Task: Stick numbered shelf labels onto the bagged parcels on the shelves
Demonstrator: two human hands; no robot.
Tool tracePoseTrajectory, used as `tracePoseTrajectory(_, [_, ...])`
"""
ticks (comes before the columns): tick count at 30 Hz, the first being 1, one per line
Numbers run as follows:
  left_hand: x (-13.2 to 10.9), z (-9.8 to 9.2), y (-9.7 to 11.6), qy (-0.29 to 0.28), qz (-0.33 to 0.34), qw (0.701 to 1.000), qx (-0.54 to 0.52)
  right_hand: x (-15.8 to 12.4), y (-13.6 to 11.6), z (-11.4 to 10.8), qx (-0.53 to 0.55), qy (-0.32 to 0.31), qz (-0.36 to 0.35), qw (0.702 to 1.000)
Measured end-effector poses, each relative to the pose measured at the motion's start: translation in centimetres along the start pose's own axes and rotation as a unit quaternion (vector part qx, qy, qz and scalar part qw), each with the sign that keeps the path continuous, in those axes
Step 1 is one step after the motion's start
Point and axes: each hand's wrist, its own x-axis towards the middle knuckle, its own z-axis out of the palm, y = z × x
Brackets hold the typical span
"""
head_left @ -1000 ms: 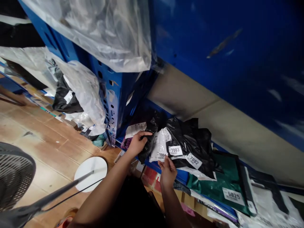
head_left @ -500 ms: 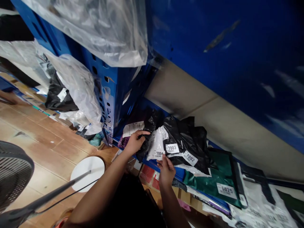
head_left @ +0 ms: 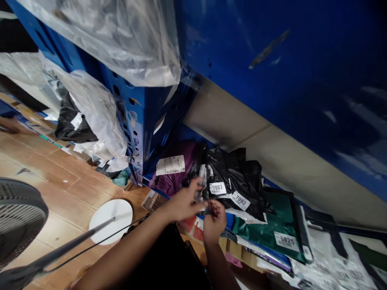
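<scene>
A row of bagged parcels leans on a low blue shelf (head_left: pixel 229 220). The black parcels carry white labels 7003 (head_left: pixel 217 187) and 7002 (head_left: pixel 240 200). Left of them lies a purple parcel (head_left: pixel 178 177) with a white barcode slip. My left hand (head_left: pixel 184 201) and my right hand (head_left: pixel 214 219) meet at the front of the row, both pinching the edge of a black parcel (head_left: pixel 202 179) with a white slip. That parcel is turned edge-on, so its label is hidden.
A green parcel (head_left: pixel 278 229) labelled 6025 and white bags (head_left: pixel 332 266) lie to the right. A blue upright (head_left: pixel 139 133) and clear plastic bags (head_left: pixel 99 117) stand to the left. A fan head (head_left: pixel 18 221), its pole and round white base (head_left: pixel 110 215) rest on the wooden floor.
My left hand left the black parcel at the left and came beside my right hand. The parcel labelled 7004 turned edge-on, uncovering the purple parcel behind it.
</scene>
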Motion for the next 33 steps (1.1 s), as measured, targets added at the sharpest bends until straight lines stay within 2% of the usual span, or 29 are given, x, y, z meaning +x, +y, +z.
tracePoseTrajectory(1, [-0.6,0.8,0.5,-0.057,0.022,0.997,0.052,-0.2,-0.3,-0.2,-0.002,-0.012,-0.022,1.0])
tracePoseTrajectory(3, [-1.6,2.0,1.2,-0.087,0.057,0.987,0.126,-0.3,-0.8,-0.3,-0.008,-0.042,-0.041,0.998])
tracePoseTrajectory(5, [-2.2,2.5,1.4,-0.037,0.071,0.983,0.165,-0.2,-1.0,-0.4,-0.018,-0.056,-0.048,0.997])
tracePoseTrajectory(7, [-2.3,2.3,1.1,0.036,0.072,0.972,0.222,0.2,-1.2,-0.3,-0.035,-0.056,-0.055,0.996])
tracePoseTrajectory(11, [-2.3,1.4,-0.2,0.178,0.072,0.911,0.365,0.8,-1.2,-0.2,-0.073,-0.034,-0.049,0.996])
tracePoseTrajectory(14, [-2.4,1.0,-1.1,0.23,0.066,0.89,0.387,0.9,-1.1,-0.3,-0.062,-0.026,-0.039,0.997])
tracePoseTrajectory(19, [-2.4,0.8,-1.5,0.233,0.065,0.897,0.37,1.2,-0.6,-0.7,-0.056,-0.025,-0.017,0.998])
tracePoseTrajectory(23, [-2.1,0.8,-1.5,0.208,0.081,0.908,0.355,1.4,-0.2,-0.9,-0.051,-0.019,0.008,0.999])
tracePoseTrajectory(26, [-1.8,0.8,-1.6,0.187,0.084,0.91,0.361,1.5,-0.1,-0.9,-0.052,-0.017,0.009,0.998])
tracePoseTrajectory(33, [-1.6,0.3,-1.7,0.194,0.078,0.914,0.348,1.4,-0.1,-0.9,-0.059,-0.012,-0.002,0.998])
